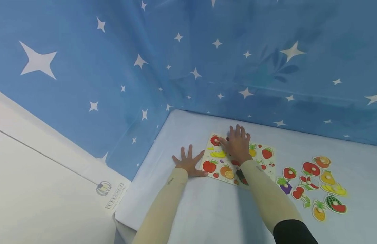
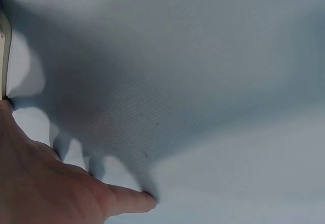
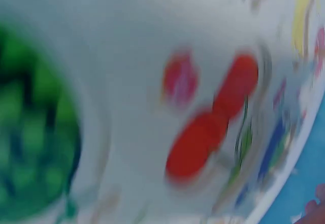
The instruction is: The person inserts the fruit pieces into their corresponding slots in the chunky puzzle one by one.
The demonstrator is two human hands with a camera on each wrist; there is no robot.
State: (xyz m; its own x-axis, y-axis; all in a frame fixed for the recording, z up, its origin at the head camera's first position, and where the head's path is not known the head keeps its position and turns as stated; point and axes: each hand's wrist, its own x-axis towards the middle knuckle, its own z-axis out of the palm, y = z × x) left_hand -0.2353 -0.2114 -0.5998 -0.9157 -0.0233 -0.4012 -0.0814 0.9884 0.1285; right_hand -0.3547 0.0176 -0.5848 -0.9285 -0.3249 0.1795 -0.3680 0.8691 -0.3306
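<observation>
A fruit puzzle board (image 1: 203, 168) lies on the white-covered table, printed with an apple (image 1: 209, 166), bananas (image 1: 218, 154), an orange (image 1: 227, 171) and a strawberry (image 1: 267, 153). With fingers spread, my left hand (image 1: 188, 165) rests flat at the board's left edge; the left wrist view shows that hand (image 2: 61, 193) beside a sliver of the board edge. My right hand (image 1: 238, 145) is over the board's upper middle, its fingers stretched toward the far edge and its thumb beside the red pomegranate (image 1: 215, 140). Blurred red cherries (image 3: 195, 145) and a green watermelon (image 3: 35, 127) fill the right wrist view.
Right of the board lie several loose fruit pieces with knobs, among them grapes (image 1: 285, 186), a pear (image 1: 327, 177), a watermelon (image 1: 336, 204) and a pineapple (image 1: 319, 210). A blue star-patterned curtain (image 1: 206, 84) borders the table behind and at left. A white box-like surface (image 1: 54, 169) stands at left.
</observation>
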